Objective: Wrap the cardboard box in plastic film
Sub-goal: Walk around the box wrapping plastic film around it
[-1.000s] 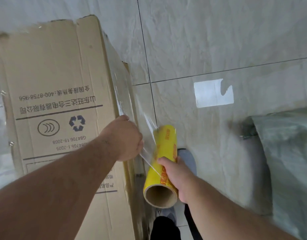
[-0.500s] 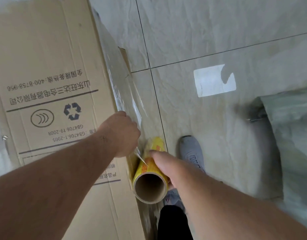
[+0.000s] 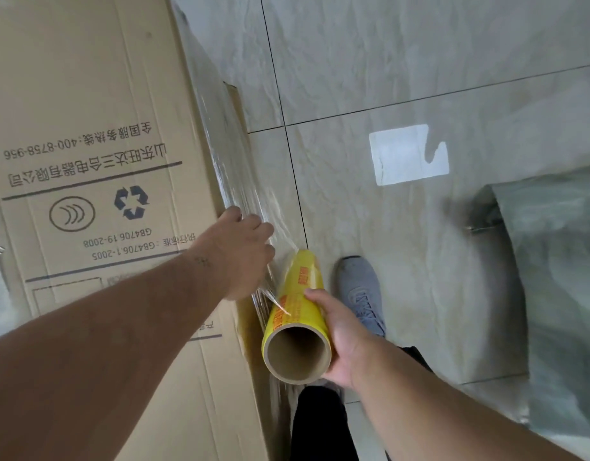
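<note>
Large cardboard box (image 3: 87,161) stands on tiled floor (image 3: 420,61), filling left of view. Left hand (image 3: 240,254) rests at box's near edge, fingers curled onto stretched plastic film (image 3: 250,207); whether it pinches film or only presses it, cannot tell. Right hand (image 3: 340,334) wraps around yellow film roll (image 3: 297,321), held just beside the box corner.

Likely step: pinning film to the side while paying out more. Best to keep film taut, roll close to the box, left hand holding until the next layer overlaps.

Nearby: person's grey shoe (image 3: 361,291) right under roll, could snag film. Grey-green sack (image 3: 553,277) lies to the right, narrowing walking room. White label (image 3: 408,154) stuck on floor.
</note>
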The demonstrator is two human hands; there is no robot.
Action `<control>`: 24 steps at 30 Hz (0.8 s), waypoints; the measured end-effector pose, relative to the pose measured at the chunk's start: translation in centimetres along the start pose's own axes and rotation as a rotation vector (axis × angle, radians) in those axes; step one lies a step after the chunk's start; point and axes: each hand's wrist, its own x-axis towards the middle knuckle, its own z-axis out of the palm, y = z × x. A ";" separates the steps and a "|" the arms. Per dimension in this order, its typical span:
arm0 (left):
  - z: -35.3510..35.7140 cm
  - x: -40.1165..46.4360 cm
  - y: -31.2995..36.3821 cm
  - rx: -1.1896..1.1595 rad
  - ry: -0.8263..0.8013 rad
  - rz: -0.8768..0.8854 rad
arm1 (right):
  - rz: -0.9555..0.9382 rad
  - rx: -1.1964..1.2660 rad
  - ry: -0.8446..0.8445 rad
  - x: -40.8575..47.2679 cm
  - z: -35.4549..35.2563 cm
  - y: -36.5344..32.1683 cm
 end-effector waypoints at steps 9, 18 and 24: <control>-2.0 0.7 1.1 -0.098 -0.105 0.003 | -0.202 -0.622 0.293 0.6 -4.0 -0.9; -0.8 0.6 1.2 0.001 -0.152 0.043 | -0.048 -1.098 0.187 1.9 0.5 -1.2; -0.1 0.7 3.4 -0.038 -0.220 0.019 | -0.038 -0.878 0.200 3.5 2.3 0.4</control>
